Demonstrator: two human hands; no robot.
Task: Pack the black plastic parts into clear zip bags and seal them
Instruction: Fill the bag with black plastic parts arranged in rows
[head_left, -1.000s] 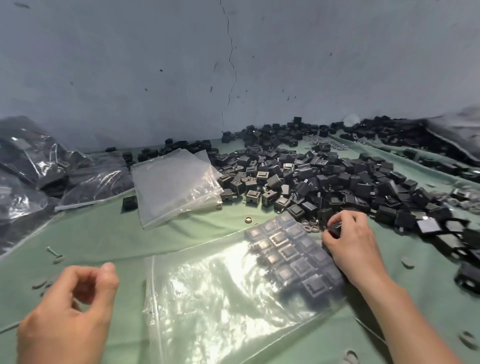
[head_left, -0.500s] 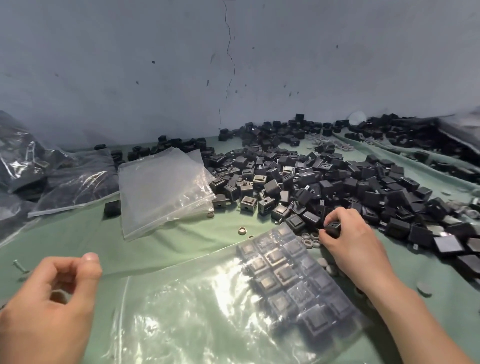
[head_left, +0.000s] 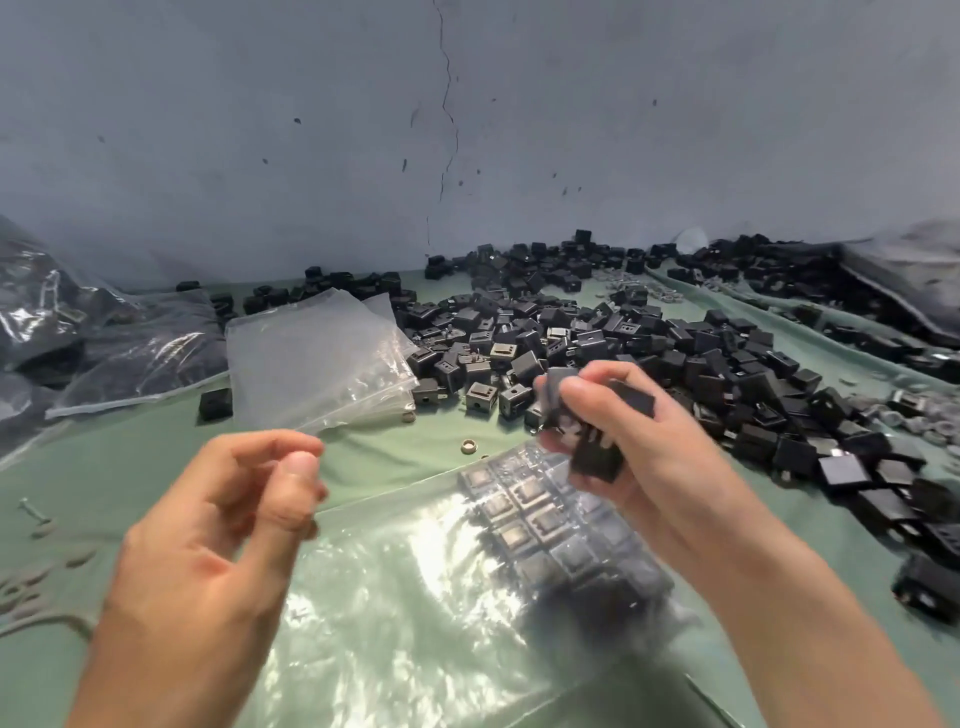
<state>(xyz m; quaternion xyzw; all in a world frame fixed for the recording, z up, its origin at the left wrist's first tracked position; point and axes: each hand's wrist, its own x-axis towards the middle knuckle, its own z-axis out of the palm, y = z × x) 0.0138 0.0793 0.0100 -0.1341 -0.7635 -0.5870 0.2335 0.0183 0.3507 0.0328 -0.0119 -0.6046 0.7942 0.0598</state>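
Observation:
A clear zip bag (head_left: 415, 613) lies on the green cloth before me, with several black plastic parts (head_left: 524, 512) lined up in rows in its far end. Above that end my right hand (head_left: 639, 457) grips a few black parts (head_left: 597, 447), blurred by motion. My left hand (head_left: 218, 540) hovers at the left with thumb and fingers curled close together; whether it pinches the bag's edge I cannot tell. A big heap of loose black parts (head_left: 649, 353) spreads across the cloth behind and to the right.
A stack of empty clear bags (head_left: 311, 358) lies at centre left. Filled bags (head_left: 78, 343) pile up at far left. A small metal ring (head_left: 469, 446) and grey washers (head_left: 914, 415) lie on the cloth. A grey wall (head_left: 467, 130) closes the back.
My right hand has lifted from the heap's edge with black parts in it and now hangs over the bag. My left hand rose and moved right, toward the bag.

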